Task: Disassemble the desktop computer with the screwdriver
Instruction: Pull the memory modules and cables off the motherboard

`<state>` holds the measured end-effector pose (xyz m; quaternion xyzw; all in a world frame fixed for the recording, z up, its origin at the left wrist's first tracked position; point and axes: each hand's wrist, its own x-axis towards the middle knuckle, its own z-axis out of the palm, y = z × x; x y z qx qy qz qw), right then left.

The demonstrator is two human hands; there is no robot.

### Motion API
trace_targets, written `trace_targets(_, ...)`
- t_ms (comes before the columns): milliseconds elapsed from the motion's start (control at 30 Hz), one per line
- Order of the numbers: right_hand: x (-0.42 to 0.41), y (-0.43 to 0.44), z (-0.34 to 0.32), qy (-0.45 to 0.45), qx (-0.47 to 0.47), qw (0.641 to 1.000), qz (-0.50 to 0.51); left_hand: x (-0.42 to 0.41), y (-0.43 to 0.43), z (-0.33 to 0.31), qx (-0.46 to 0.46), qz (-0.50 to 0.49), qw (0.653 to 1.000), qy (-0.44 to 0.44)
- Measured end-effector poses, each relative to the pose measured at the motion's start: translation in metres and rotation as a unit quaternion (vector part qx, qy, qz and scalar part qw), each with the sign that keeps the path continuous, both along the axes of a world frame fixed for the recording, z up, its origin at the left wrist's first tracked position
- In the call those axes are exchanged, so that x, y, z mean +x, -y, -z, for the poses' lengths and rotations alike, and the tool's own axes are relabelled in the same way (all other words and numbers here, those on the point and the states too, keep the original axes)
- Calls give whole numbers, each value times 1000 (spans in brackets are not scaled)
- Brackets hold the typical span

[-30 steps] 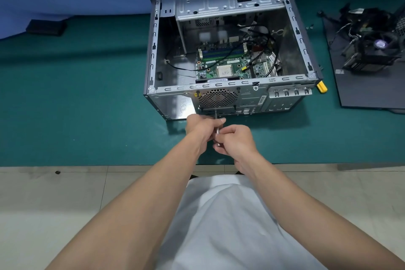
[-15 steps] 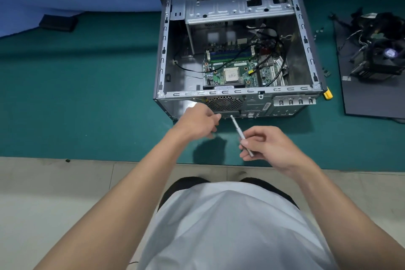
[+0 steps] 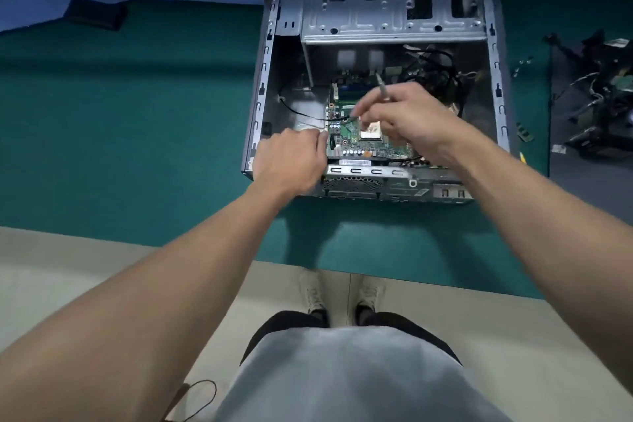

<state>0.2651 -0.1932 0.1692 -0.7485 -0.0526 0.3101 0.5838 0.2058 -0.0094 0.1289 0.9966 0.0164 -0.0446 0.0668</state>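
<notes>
Above the open computer case (image 3: 394, 27), the right hand (image 3: 411, 120) gripped the screwdriver (image 3: 382, 87); the curled left hand's (image 3: 291, 161) hold was unclear.

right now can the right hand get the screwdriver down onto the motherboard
Probably yes: the computer case is open on top, the right hand holds the screwdriver over the motherboard, and only a thin black cable crosses it.

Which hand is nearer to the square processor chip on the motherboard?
Right. The right hand, holding the screwdriver, hovers over the processor chip, partly covering it. The left hand is farther, at the near-left edge of the case, beside the motherboard.
</notes>
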Motion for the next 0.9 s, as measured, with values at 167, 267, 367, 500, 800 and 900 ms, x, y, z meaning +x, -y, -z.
trace_targets(167,29,-38,36,-13,-81,992,-97,7,-2,2,10,5,999,-53)
trace_targets(267,38,-51,53,-34,-126,979,-156,4,-1,2,9,-13,999,-34)
trace_targets(367,44,-58,63,9,-205,938,-279,4,-1,2,1,-29,999,-38)
trace_targets(500,49,-59,71,97,-302,857,-406,2,1,0,2,-39,999,-26)
trace_targets(800,41,-34,91,139,-321,855,-383,3,3,-4,-20,-53,997,-46)
trace_targets(900,36,-36,93,174,-331,847,-379,2,3,-6,-19,-58,997,-47)
